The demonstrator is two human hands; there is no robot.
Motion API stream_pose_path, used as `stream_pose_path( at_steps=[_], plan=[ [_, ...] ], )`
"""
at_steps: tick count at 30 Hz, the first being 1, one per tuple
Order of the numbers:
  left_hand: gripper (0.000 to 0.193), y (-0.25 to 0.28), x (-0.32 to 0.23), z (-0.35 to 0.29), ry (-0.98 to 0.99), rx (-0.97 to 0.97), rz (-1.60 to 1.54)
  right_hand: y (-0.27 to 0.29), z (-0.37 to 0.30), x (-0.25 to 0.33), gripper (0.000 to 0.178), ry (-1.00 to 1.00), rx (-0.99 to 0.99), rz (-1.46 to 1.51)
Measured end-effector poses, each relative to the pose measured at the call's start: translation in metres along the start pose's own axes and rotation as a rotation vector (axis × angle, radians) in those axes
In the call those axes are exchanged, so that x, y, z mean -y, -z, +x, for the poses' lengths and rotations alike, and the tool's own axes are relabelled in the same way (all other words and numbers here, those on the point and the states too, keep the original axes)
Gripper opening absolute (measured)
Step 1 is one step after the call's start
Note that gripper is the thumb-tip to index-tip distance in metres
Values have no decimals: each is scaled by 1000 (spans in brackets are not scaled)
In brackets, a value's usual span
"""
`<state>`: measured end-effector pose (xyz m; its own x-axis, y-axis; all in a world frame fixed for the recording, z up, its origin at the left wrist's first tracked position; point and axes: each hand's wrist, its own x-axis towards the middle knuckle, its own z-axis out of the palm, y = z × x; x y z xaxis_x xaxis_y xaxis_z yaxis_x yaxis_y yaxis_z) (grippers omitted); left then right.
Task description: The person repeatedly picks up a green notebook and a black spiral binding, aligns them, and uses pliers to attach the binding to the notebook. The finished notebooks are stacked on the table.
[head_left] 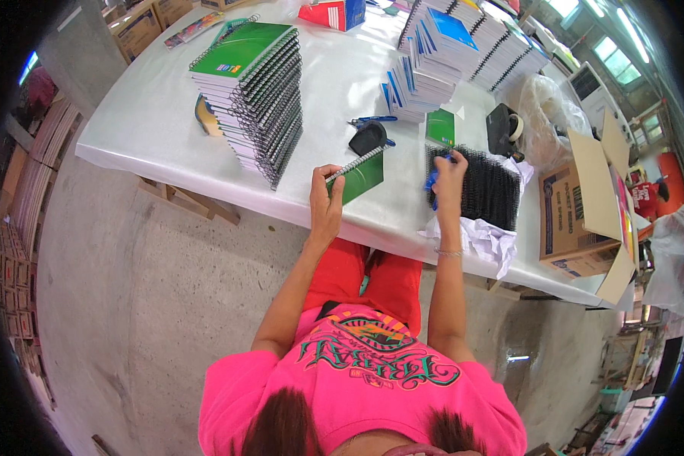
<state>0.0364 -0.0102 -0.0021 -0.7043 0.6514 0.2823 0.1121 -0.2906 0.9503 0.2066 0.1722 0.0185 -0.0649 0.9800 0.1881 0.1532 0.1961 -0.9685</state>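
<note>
My left hand [327, 199] grips a small green notebook [363, 179] by its near left end, tilted above the table's front edge. Along the notebook's upper edge runs a row of binding holes or wire. Closed around a blue-handled tool [432, 180], probably pliers, my right hand [452, 173] is over the left side of a heap of black spiral binding coils [490, 188]. The tool's jaws are hidden. White crumpled paper [482, 239] lies under the coils. Just beyond my right hand is another green-covered notebook [440, 127].
A tall stack of green spiral notebooks [247, 83] stands left. Behind are unbound blue-covered books [425, 72]. A black cup-shaped object [368, 138] lies mid-table near blue-handled pliers [376, 119]. A tape dispenser [503, 131] and an open cardboard box [574, 216] stand right.
</note>
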Motion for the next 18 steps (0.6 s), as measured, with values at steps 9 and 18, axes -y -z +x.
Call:
stream_pose_path(
  at_steps=[9, 18],
  plan=[
    [21, -9, -27, 5, 137, -55, 159, 45, -92, 71, 52, -737, 752, 1343],
    [16, -12, -25, -3, -82, 39, 229, 24, -128, 55, 66, -531, 751, 864]
  ],
)
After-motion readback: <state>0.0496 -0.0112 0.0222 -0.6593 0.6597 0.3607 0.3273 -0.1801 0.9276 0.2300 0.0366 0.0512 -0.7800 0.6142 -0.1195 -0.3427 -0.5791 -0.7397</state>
